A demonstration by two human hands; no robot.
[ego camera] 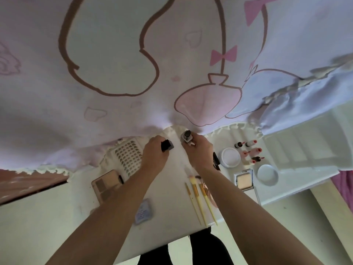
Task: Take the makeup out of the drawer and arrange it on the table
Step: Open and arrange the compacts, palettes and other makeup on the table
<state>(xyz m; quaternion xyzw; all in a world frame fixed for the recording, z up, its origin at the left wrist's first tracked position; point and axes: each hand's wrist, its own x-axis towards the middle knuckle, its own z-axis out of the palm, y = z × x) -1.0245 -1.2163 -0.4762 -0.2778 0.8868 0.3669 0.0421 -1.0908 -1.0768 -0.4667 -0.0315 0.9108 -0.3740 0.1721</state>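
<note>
A white desk [172,197] is backed by pink printed cloth [114,44]. At its far edge a black cap [167,145] is gripped by the left hand [153,155], a bottle [186,138] by the right hand [200,152]; brushes [198,199] are laid near the front edge.

Both bare forearms reach in from the near edge of the desk [168,197], the left from the lower left and the right from the lower right, and draw together toward the desk's far edge. The left grip [154,152] lies back-up over the far middle of the desk, its fingers curled round a black cap [167,145]. The right grip [200,150] sits just beside it, close but apart, also back-up, with its fingers wrapped round a small bottle [187,137] held upright. Both wrists are roughly straight, in line with the forearms.
</note>
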